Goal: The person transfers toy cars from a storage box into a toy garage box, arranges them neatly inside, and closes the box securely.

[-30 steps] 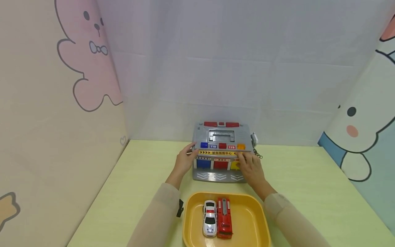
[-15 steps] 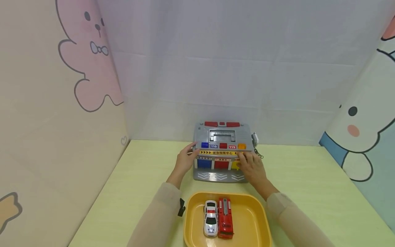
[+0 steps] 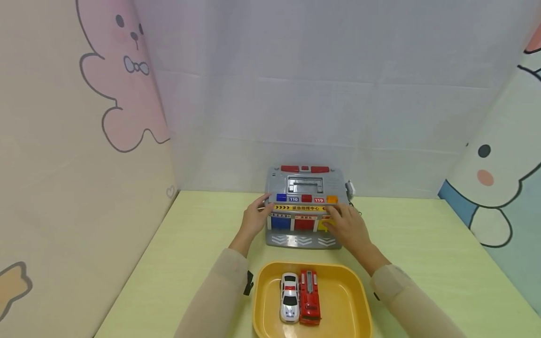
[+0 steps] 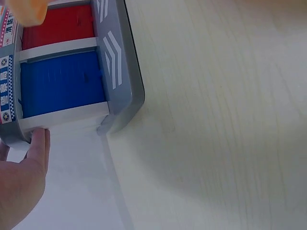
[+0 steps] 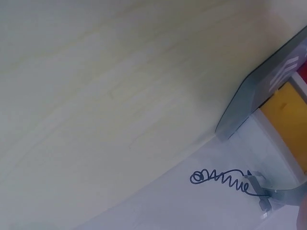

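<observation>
A grey toy garage [image 3: 304, 241] stands at the back of the table, with blue, red and yellow doors under a yellow sign strip. My left hand [image 3: 253, 220] is at its left end, and in the left wrist view the straight fingers [image 4: 38, 148] touch its white side wall. At the right front, my right hand [image 3: 351, 230] has its fingertips by the sign strip and its thumb by the yellow door [image 5: 285, 120]. Blue, red and orange buttons line the roof's front edge. Only a sliver of the right hand shows in the right wrist view.
Nearer the front sits a yellow tray [image 3: 346, 300] holding a white police car [image 3: 289, 298] beside a red fire truck [image 3: 310, 300]. A dark coiled cord [image 5: 220, 177] hangs at the garage's right end. A pale curtain [image 3: 313, 94] rises behind the table.
My right hand has shifted slightly up and right, and its thumb and fingers are more spread. The left hand keeps its place on the garage.
</observation>
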